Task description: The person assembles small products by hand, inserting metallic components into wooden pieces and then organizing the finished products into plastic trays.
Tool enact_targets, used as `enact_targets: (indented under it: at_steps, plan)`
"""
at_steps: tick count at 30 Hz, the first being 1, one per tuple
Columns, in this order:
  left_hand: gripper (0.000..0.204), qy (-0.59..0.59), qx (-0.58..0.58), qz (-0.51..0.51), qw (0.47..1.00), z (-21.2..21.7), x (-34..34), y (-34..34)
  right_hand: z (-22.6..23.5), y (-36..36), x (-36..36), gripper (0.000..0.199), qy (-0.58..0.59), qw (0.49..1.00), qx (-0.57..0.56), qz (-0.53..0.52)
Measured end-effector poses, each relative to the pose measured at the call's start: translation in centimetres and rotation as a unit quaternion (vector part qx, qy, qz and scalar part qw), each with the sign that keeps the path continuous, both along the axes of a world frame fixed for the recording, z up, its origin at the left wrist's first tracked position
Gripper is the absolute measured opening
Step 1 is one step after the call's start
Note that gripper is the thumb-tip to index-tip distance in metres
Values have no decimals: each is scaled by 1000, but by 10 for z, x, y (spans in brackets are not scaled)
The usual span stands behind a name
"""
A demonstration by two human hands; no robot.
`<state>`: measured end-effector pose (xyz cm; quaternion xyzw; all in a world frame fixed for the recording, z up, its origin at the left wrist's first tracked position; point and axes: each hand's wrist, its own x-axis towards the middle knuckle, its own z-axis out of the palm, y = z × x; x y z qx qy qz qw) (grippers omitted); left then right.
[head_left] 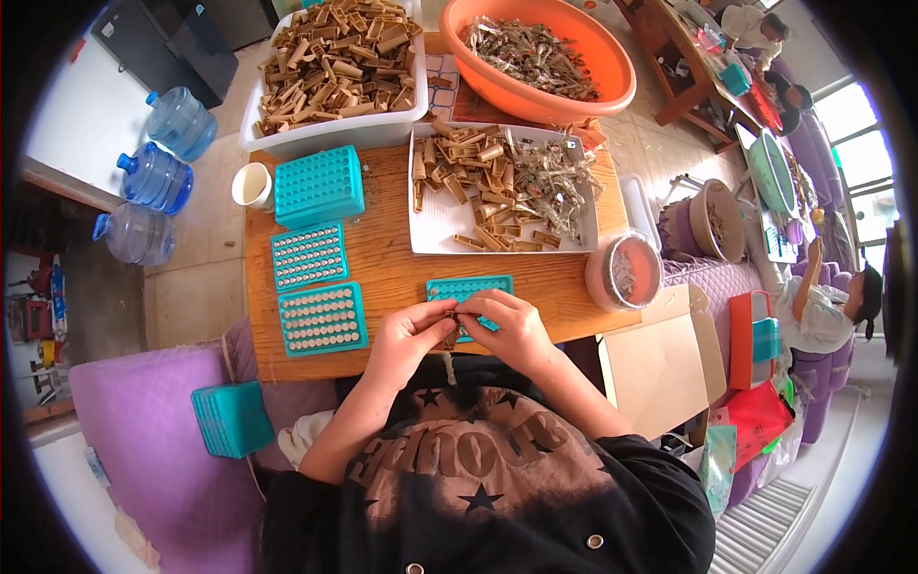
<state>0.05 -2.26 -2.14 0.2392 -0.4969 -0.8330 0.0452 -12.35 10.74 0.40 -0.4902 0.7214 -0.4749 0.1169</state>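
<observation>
My left hand (409, 340) and my right hand (512, 328) meet at the table's front edge, both closed in a pinch on one small brown piece (449, 337). Fingers hide most of this piece, and a thin pale strip (450, 369) hangs below it. Just beyond my fingers lies a teal tray (490, 283) with rows of holes, partly covered by the hands. To the left, two teal trays (361, 330) (275, 268) carry rows of small round-topped pieces. Past them sits a thicker teal stack of trays (360, 196).
A shallow white box (416, 239) holds brown plastic casings and clear-wrapped parts. Behind it stand a white tub (421, 96) of casings and an orange basin (617, 100). A pink container (623, 273), a white cup (251, 186) and an open cardboard box (660, 349) are nearby. People work at right.
</observation>
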Motion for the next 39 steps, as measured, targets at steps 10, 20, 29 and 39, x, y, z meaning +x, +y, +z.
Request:
enact_targets:
  at_steps: [10,20,29,39]
  plan:
    - [29,3,-35,2,999,-13,3,-5,-21,8,-9,15,-122,986,108,-38]
    - [29,-23,-14,63,998,-5,7,-22,-48,14,-15,23,-9,983,178,37]
    - [29,-24,0,58,998,-4,7,-21,-54,10,-13,14,77,981,176,30]
    - [31,-22,96,62,993,-7,3,-12,-23,-3,-7,9,-77,988,129,-43]
